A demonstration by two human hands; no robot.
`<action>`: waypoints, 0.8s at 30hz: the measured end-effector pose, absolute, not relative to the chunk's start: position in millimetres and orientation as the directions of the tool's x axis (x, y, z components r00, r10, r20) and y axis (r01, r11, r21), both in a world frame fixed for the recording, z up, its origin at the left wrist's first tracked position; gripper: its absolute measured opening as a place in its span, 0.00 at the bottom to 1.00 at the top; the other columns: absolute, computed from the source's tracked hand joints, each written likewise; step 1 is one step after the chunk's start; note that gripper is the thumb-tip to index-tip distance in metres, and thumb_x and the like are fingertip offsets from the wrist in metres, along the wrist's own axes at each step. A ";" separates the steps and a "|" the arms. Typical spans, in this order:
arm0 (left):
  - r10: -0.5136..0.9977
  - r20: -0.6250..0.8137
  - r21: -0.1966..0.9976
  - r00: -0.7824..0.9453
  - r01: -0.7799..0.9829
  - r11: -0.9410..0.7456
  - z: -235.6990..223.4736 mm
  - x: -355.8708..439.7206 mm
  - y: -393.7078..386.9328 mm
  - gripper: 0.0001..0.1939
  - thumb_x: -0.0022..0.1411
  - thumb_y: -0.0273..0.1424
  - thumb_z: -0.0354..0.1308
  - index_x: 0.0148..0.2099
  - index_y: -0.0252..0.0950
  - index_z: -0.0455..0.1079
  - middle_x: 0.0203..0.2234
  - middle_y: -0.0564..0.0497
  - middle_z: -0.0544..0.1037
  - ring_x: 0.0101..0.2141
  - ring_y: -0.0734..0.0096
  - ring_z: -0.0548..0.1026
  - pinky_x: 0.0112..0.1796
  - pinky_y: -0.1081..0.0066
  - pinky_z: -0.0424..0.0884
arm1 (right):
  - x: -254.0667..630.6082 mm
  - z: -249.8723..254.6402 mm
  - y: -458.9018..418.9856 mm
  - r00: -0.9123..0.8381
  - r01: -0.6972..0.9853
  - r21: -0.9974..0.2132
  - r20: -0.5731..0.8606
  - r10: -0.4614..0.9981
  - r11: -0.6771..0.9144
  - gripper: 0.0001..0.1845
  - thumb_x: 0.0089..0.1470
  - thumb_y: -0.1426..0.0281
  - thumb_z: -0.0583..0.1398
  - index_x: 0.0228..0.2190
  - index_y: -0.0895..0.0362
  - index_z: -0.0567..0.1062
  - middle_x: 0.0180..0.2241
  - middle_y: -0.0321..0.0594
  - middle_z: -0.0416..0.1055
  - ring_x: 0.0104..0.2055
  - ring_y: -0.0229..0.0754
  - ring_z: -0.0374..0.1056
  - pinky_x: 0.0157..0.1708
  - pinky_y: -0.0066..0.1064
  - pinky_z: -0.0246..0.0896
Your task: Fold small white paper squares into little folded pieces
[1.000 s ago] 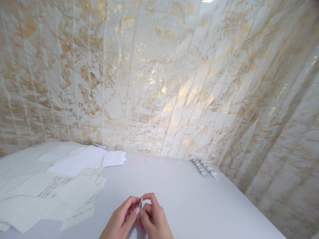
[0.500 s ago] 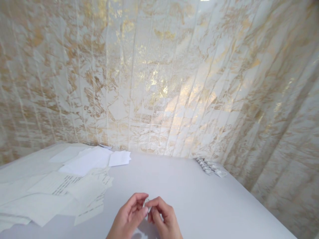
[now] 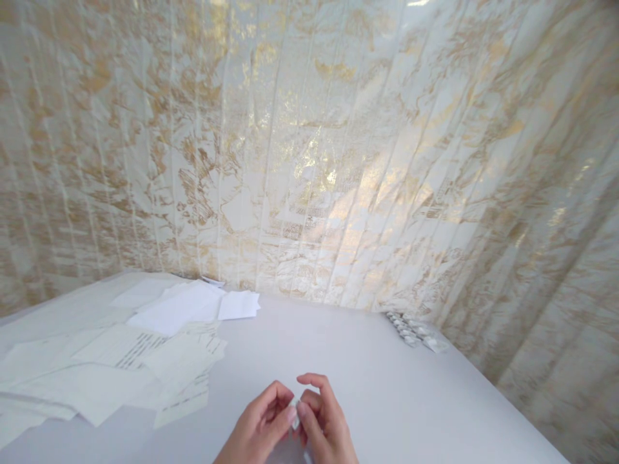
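Close to the table's near edge, a small whitish piece of folded paper [image 3: 294, 412] is held up between my two hands. My left hand [image 3: 265, 422] pinches its left side with thumb and fingers, the fingers curled behind it. On the other side my right hand [image 3: 325, 419] has its thumb pressed on the piece, with the index finger lifted off and bent above it. The fingers cover much of the piece, so its exact shape is hard to make out.
Loose paper sheets [image 3: 111, 386], some printed, overlap on the left of the white table [image 3: 367, 386]. Whiter blank sheets [image 3: 178, 308] and a small paper stack [image 3: 238, 305] lie behind them. Small silvery-white pieces [image 3: 411, 330] sit in rows at the back right, before a gold-patterned curtain [image 3: 300, 142].
My right index finger has lifted off the paper piece and the thumb now presses it. Both hands have shifted slightly right. The whole view has shifted a little too.
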State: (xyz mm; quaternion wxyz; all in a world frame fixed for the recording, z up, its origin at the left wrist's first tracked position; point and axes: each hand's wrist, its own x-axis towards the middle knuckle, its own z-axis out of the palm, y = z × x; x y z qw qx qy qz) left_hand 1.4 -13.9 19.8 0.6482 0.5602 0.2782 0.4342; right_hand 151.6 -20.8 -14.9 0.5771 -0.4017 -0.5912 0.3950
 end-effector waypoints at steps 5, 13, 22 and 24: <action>0.892 0.140 0.980 0.431 -0.186 -0.064 21.8 -3.1 -9.7 0.25 0.59 0.56 0.60 0.29 0.40 0.64 0.21 0.58 0.67 0.26 0.70 0.67 0.32 0.71 0.61 | 150.8 -17.5 -21.4 -0.106 0.046 -0.931 0.356 0.928 0.363 0.28 0.62 0.43 0.53 0.42 0.56 0.71 0.20 0.31 0.66 0.19 0.35 0.58 0.22 0.26 0.53; 0.919 0.121 0.989 0.375 -0.127 -0.079 9.7 -3.2 -4.5 0.25 0.59 0.57 0.59 0.32 0.38 0.67 0.21 0.59 0.65 0.27 0.70 0.65 0.32 0.71 0.63 | 149.9 -14.7 -18.8 -0.091 -0.019 -0.916 0.400 0.912 0.400 0.23 0.62 0.47 0.57 0.36 0.55 0.72 0.23 0.33 0.70 0.24 0.37 0.62 0.27 0.27 0.56; 0.925 0.231 0.973 0.302 -0.055 -0.225 12.8 -7.8 -5.2 0.12 0.60 0.41 0.62 0.41 0.39 0.72 0.33 0.51 0.76 0.37 0.60 0.74 0.42 0.68 0.69 | 154.0 -19.2 -11.6 0.015 -0.222 -0.937 0.274 0.962 0.271 0.26 0.52 0.46 0.65 0.30 0.57 0.72 0.21 0.33 0.67 0.22 0.36 0.60 0.25 0.27 0.56; 0.920 0.255 0.966 0.297 -0.035 -0.256 13.4 -8.2 -3.7 0.09 0.60 0.39 0.62 0.39 0.39 0.72 0.32 0.51 0.76 0.35 0.61 0.74 0.41 0.69 0.70 | 154.4 -19.9 -11.2 0.008 -0.239 -0.935 0.269 0.963 0.263 0.26 0.51 0.46 0.66 0.29 0.57 0.73 0.21 0.33 0.67 0.22 0.35 0.59 0.25 0.27 0.55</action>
